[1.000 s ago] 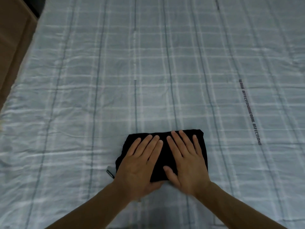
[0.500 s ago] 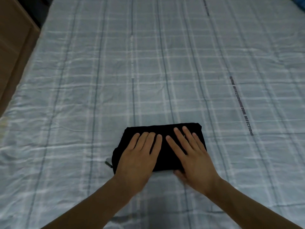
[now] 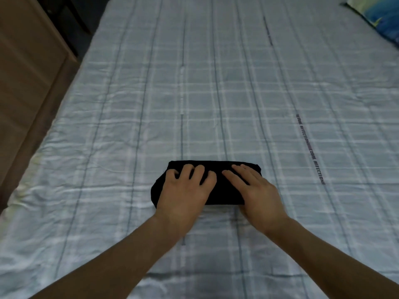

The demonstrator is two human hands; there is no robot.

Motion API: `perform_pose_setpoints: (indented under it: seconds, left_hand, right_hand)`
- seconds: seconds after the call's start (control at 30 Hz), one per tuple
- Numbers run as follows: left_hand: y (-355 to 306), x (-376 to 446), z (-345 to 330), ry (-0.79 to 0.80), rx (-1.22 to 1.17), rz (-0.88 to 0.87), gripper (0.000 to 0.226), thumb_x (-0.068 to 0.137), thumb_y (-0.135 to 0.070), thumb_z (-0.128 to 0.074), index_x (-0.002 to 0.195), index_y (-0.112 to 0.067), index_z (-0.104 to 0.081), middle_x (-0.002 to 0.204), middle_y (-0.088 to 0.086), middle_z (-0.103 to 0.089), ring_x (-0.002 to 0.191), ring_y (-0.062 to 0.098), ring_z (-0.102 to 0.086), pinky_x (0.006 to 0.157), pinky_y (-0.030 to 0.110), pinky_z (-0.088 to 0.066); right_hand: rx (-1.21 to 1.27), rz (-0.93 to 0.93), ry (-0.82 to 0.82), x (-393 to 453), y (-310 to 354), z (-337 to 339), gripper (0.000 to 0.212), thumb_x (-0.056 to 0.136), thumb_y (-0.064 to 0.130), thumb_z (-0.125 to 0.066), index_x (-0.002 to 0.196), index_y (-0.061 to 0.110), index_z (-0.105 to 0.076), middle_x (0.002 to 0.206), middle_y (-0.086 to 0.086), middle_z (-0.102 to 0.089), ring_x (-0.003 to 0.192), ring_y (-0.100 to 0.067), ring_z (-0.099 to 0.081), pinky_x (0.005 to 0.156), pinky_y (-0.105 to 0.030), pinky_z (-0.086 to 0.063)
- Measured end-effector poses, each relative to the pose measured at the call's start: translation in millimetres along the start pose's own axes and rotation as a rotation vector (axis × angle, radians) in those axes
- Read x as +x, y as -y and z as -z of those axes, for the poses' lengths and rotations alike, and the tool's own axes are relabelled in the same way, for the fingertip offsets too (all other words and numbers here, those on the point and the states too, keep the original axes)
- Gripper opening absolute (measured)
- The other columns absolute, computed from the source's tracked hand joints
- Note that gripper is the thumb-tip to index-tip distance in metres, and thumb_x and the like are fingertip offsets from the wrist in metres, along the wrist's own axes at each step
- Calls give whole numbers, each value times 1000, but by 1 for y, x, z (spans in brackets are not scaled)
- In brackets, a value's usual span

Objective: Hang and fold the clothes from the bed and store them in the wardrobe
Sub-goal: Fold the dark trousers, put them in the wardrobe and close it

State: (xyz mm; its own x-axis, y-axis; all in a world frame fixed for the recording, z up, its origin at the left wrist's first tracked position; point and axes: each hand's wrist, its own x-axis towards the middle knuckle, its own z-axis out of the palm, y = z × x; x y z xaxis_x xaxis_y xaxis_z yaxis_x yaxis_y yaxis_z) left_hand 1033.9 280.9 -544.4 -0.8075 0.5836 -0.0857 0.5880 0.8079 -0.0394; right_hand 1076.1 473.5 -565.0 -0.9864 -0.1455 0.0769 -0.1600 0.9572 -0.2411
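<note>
While both our hands rest on the black garment (image 3: 224,190), it lies low in the middle of the frame as a compact, squared-off bundle on the checked bedsheet (image 3: 216,93), so we judge its folding to be done or nearly so. Our left hand (image 3: 183,190) sits on the bundle's left part with fingers curled down onto the cloth; whether they actually clutch it or merely press, we cannot tell. Our right hand (image 3: 257,190) lies over the right part with fingers fairly straight and close together, laid flat on the fabric, its thumb hidden at the near edge. No other loose clothing shows on the sheet, though only part of the bed is in view; a blue and green patterned item (image 3: 380,16) peeks in at the upper right corner. At the upper left stands a wooden furniture panel (image 3: 28,67), perhaps the wardrobe. What remains, as we judge it, is lifting this bundle and storing it away.
</note>
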Motion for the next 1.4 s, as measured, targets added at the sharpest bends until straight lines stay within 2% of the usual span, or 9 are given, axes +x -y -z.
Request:
perform_pose_setpoints:
  seconds: [0.2, 0.47, 0.57, 0.67, 0.8, 1.0, 1.17, 1.3, 1.4]
  left_hand:
    - [0, -25, 89, -71, 24, 18, 101, 18, -10, -88, 117, -14, -68, 107, 10, -68, 92, 32, -66, 64, 46, -52]
    - [-22, -96, 270, -281, 38, 168, 87, 31, -3, -87, 115, -17, -70, 107, 8, -68, 90, 29, -66, 65, 43, -52]
    - [-36, -128, 336, -432, 51, 214, 73, 50, 1, -75, 119, -17, -66, 112, 11, -62, 94, 31, -61, 65, 42, -47]
    - [-49, -161, 395, -518, 141, 251, 73, 52, 0, -66, 123, -17, -61, 110, 11, -57, 92, 32, -55, 65, 40, -40]
    - [-57, -205, 453, -546, 240, 305, 81, 46, 0, -74, 123, -16, -57, 109, 10, -53, 89, 31, -50, 63, 40, -39]
    - [-62, -268, 515, -525, 352, 425, 85, 45, -8, -83, 125, -17, -56, 109, 9, -54, 90, 30, -52, 63, 41, -45]
    - [-55, -321, 554, -577, 431, 500, 69, 50, -7, -81, 116, -16, -64, 101, 11, -58, 81, 33, -56, 56, 40, -46]
    - [-41, -365, 572, -625, 512, 553, 45, 69, -10, -55, 112, -14, -66, 100, 13, -59, 78, 34, -55, 55, 40, -44]
    - [-31, -408, 576, -613, 552, 609, 45, 72, -14, -44, 112, -13, -66, 99, 15, -60, 78, 36, -55, 56, 41, -44]
  right_hand:
    - [23, 81, -37, -1, 24, 87, 72, 58, -6, -84, 125, 13, -68, 126, -13, -67, 114, -35, -65, 75, -42, -61]
    - [-21, 261, -199, -14, 76, 264, 73, 55, 0, -89, 124, 17, -69, 123, -8, -69, 112, -30, -67, 75, -38, -60]
    - [-37, 346, -315, -23, 92, 332, 67, 60, -1, -86, 122, 17, -69, 122, -7, -69, 112, -30, -66, 81, -37, -58]
    - [-50, 422, -424, -36, 111, 391, 61, 67, -1, -81, 124, 16, -68, 124, -9, -67, 115, -31, -63, 87, -39, -56]
    - [-42, 512, -489, -53, 144, 452, 56, 74, 4, -78, 126, 16, -64, 124, -10, -61, 114, -29, -57, 73, -39, -58]
    - [-56, 633, -492, -70, 198, 514, 62, 70, 13, -84, 128, 20, -63, 121, -4, -62, 109, -24, -60, 67, -36, -59]
    - [-44, 739, -538, -81, 247, 541, 74, 59, 16, -91, 127, 19, -63, 118, -3, -64, 107, -24, -62, 67, -33, -60]
    - [-8, 811, -545, -88, 294, 548, 88, 51, 14, -93, 132, 16, -59, 121, -4, -62, 108, -24, -62, 71, -33, -60]
    - [49, 880, -566, -95, 339, 544, 78, 54, 10, -91, 126, 14, -63, 117, -5, -64, 104, -25, -64, 69, -34, -60]
